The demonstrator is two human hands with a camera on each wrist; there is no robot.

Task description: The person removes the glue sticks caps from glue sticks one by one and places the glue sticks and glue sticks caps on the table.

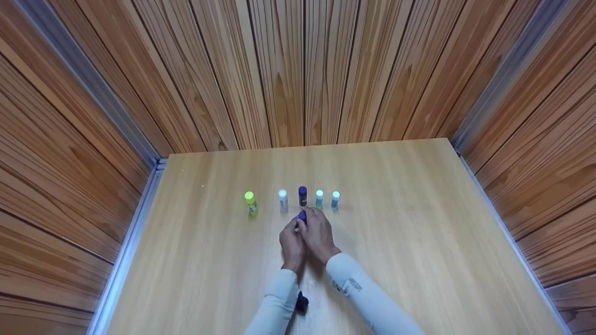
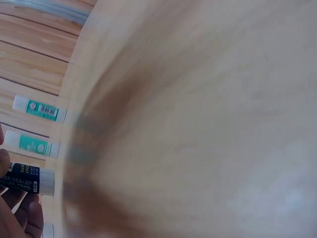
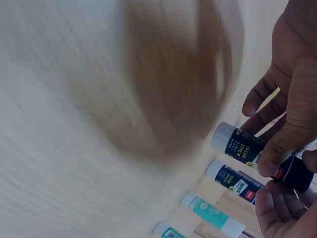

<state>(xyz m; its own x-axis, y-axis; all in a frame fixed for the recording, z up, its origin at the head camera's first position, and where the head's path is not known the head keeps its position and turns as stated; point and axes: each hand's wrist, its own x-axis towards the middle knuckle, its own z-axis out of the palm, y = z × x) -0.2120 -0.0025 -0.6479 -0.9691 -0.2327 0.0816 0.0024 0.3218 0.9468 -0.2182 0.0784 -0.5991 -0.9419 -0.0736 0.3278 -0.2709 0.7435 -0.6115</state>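
Note:
Both hands meet around a dark glue stick (image 3: 242, 148) with a white base and a dark blue cap (image 1: 302, 216). My left hand (image 1: 292, 244) grips its labelled body, thumb lying across the front in the right wrist view. At the cap end, my right hand (image 1: 320, 235) pinches the cap between fingers and thumb. The cap is still on the stick. Just beyond the hands stands a second dark glue stick (image 1: 302, 196), with two teal-and-white glue sticks (image 1: 319, 199) to its right.
Left of the dark stick stand a white-capped glue stick (image 1: 283, 200) and, farther left, a lime green glue stick (image 1: 251, 203). All are upright on the wooden table (image 1: 195, 260). A small black object (image 1: 301, 302) shows beside the left sleeve. Wood-panelled walls (image 1: 279, 74) surround the table.

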